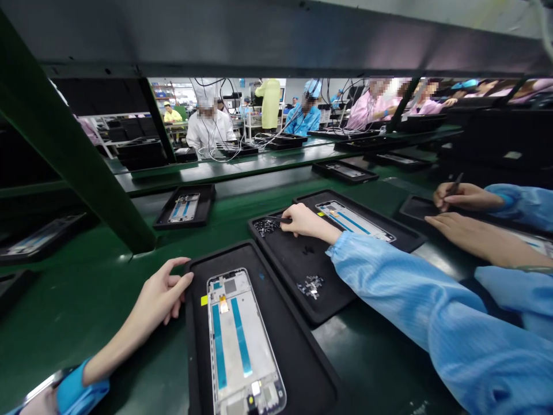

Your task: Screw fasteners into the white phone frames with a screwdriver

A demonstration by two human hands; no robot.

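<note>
My left hand (pixel 166 291) rests open on the green bench, its fingertips touching or just beside the rim of a black tray (pixel 196 351). That tray holds a white phone frame with blue strips (pixel 242 340). My right hand (pixel 305 222), in a blue sleeve, grips a slim black tool (pixel 279 219) over a second black tray (pixel 298 271). The tool's tip sits by a heap of tiny dark parts (pixel 266 227). A smaller cluster of parts (pixel 310 286) lies nearer the tray's front.
A co-worker's hands (pixel 466 213) in blue sleeves work at the right, one holding a pen-like tool. Further phone frames lie in black trays along the green belt (pixel 129 271). A green steel upright (pixel 78 138) and overhead shelf stand ahead, with workers and cables beyond.
</note>
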